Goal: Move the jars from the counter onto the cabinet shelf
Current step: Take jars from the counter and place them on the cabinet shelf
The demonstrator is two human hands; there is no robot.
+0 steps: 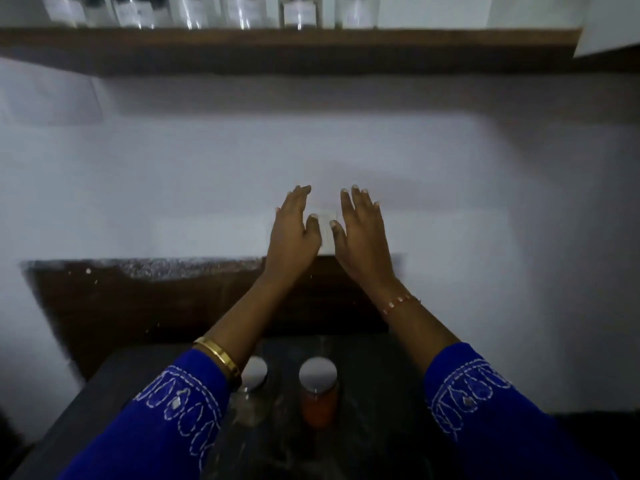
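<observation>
- Left hand [292, 233] and right hand [362, 230] are hanging in the air side by side, palms facing each other, fingers spread wide, gripping nothing.
- A narrow gap is showing between the two thumbs; the hands are not touching.
- Behind the hands a pale wall [173, 174] is filling most of the view, dim and smeared with blur.
- Well above the fingertips a dark wooden cabinet shelf [277, 46] is running across the wall, carrying a row of clear glass jars [242, 12], some with pale labels; their contents are too blurred to tell.
- Below the wrists a brown wooden panel [138, 306] is sitting against the wall, its top edge speckled and rough.
- Nearer the body than the hands, the dark table [381, 393] is lying under the forearms.
- Two jars are standing upright on the table between the forearms: an orange-filled jar [318, 393] with a silver lid, and a clear jar [251, 386] just beside it, partly hidden by the left sleeve [166, 420].
- A gold bangle [218, 358] is circling the left wrist; a thin beaded bracelet [398, 304] is on the right wrist.
- Both sleeves are blue with white stitching.
</observation>
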